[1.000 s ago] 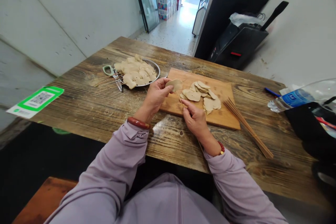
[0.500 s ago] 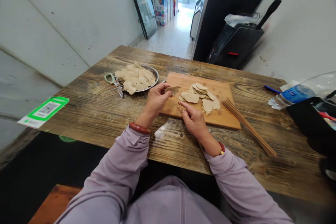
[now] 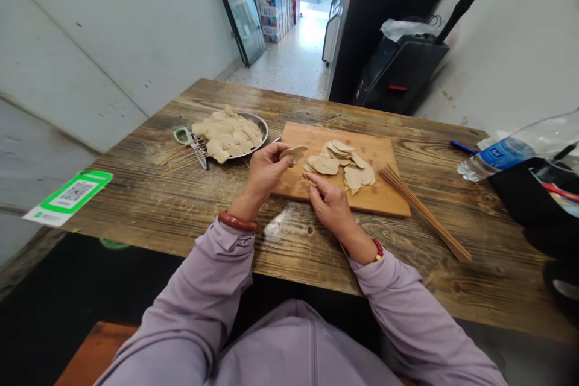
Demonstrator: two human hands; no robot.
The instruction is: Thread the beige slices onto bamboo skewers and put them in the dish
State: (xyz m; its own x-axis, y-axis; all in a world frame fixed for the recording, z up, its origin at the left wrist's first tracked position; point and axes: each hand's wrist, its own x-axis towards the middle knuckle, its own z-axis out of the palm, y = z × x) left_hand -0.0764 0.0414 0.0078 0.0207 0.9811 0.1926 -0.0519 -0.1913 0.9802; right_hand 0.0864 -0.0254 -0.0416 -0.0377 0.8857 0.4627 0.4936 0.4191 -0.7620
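Between the fingers and thumb of my left hand (image 3: 266,170) is a thin beige slice (image 3: 296,152), apparently of a food. My right hand (image 3: 332,204) is closed on a thin wooden skewer (image 3: 300,167), whose tip end meets the slice; whether it has pierced through I cannot tell. The skewer's other end runs back under my right wrist. Both hands are over the near left edge of a wooden cutting board (image 3: 384,193). More beige slices (image 3: 323,164) lie in a loose pile on the board. A bundle of skewers (image 3: 427,217) rests partly on the board's right edge.
At the left, a round metal plate (image 3: 263,126) holds skewered slices (image 3: 230,132), sticks pointing left. Green-handled scissors (image 3: 182,135) lie beside it. A QR code card (image 3: 72,195) is at the table's left edge. A plastic bottle (image 3: 502,154) and blue pen (image 3: 464,146) are at the right.
The view has shifted slightly, so everything sits a little further left. Both hands keep their hold on the slice and the skewer, with hardly any movement between them.
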